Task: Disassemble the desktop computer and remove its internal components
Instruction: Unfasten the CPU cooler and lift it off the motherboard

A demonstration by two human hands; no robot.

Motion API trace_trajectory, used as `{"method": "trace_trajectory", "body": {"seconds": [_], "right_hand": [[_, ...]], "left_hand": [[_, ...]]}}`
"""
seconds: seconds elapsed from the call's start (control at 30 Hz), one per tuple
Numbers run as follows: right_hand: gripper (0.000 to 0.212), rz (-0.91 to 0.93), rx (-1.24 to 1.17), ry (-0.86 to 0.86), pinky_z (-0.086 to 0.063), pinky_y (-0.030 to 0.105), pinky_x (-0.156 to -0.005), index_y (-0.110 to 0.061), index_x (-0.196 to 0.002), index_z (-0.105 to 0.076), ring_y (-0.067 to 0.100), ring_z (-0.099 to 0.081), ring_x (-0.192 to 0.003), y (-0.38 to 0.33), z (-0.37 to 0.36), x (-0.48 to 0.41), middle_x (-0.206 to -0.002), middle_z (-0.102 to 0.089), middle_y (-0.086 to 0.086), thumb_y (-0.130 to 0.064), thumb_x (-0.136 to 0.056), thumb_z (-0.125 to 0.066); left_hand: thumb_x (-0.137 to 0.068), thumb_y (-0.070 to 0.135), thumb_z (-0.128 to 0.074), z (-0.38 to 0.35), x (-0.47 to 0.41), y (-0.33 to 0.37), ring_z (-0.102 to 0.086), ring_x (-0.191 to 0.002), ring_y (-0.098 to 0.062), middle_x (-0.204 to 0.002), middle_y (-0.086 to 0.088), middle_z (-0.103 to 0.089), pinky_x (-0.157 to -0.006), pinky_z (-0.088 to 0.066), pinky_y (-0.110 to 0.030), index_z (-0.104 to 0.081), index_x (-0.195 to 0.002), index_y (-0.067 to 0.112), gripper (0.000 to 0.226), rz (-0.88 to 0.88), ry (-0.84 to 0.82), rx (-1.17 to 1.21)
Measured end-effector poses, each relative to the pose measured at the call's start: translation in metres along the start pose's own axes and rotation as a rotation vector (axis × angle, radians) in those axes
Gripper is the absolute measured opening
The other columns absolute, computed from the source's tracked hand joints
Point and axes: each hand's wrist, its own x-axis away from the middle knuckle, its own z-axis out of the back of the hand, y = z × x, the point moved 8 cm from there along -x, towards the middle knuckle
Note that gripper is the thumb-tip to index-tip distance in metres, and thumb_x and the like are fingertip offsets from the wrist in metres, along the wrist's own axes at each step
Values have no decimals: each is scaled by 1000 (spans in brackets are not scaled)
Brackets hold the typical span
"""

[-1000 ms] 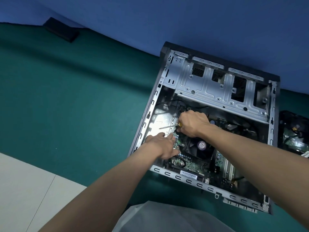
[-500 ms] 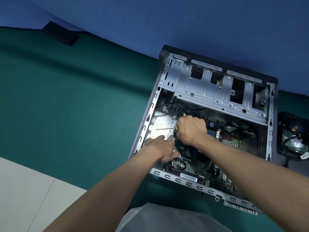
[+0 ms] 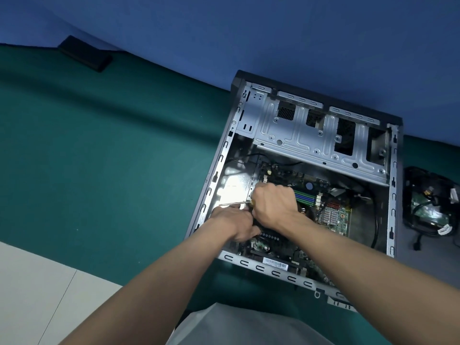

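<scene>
Head view: the computer case is lying open on the green worktop. The right hand is gripping a screwdriver over the motherboard. The left hand is resting just beside it, and I cannot tell what its fingers are doing.

Repair bench: green mat, opened computer case.

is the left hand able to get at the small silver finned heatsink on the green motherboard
Probably not directly: the right hand, gripping a yellow-handled screwdriver, and its wrist lie between the left hand and the silver finned heatsink.
</scene>
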Motion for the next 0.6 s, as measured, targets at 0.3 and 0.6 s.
{"method": "trace_trajectory", "body": {"seconds": [0.3, 0.6], "right_hand": [[59, -118, -76, 31, -45, 47, -94, -20, -114, -58, 23, -63, -85, 60, 30, 30, -134, -44, 7, -67, -87, -35], [108, -153, -48, -49, -42, 46, -97, -21, -147, -15, 21, -65, -90, 74, -16, 63, -141, -45, 5, -71, -66, -65]], "left_hand": [[-101, 55, -23, -2, 1, 4, -3, -149, -23, -160, 12, 10, -115, -20, -56, -12, -155, 23, 63, -47, -5, -32], [-104, 46, -26, 5, 2, 9, -44, -130, -27, -143, -7, -47, -104, -37, -49, -47, -135, 17, 47, 95, 124, 207]]}}
